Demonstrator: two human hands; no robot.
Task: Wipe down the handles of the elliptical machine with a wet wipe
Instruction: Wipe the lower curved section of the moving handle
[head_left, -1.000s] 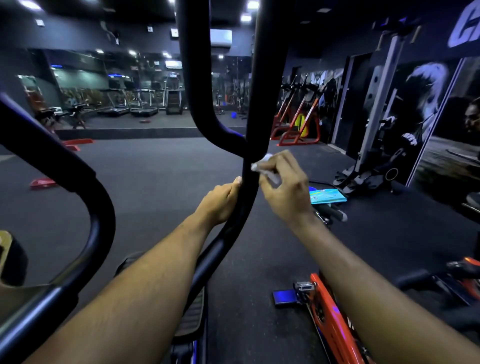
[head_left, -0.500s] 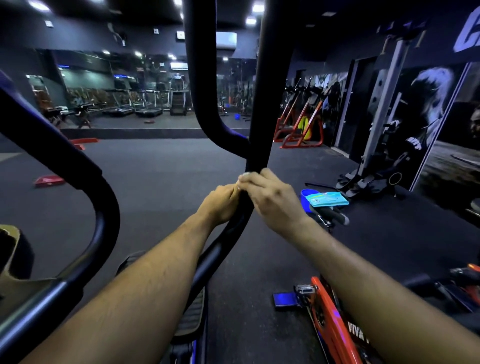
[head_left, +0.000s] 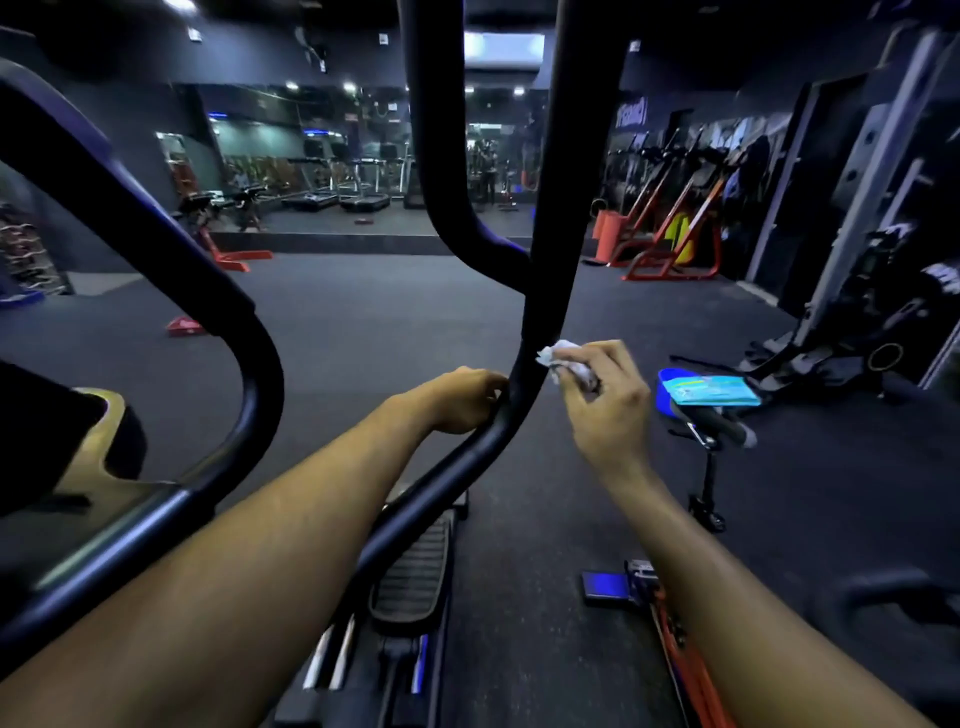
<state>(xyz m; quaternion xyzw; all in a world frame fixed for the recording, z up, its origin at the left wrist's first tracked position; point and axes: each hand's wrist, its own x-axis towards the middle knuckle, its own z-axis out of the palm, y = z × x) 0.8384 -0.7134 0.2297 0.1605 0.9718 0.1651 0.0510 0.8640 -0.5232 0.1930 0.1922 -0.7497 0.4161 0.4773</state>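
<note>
While the left hand is clenched around the black handle bar of the elliptical machine from its left side, the right hand sits just right of the same bar, its grip pinched on a crumpled white wet wipe. The wipe's leading edge touches the right face of the bar, slightly above the level of the left hand. A second black handle bar curves across the left of the view, well apart from both hands. Below the bars, a ribbed foot pedal of the machine lies over the dark floor. To the right of the right hand, a light blue wipes packet rests on a blue seat of a neighbouring machine.
</note>
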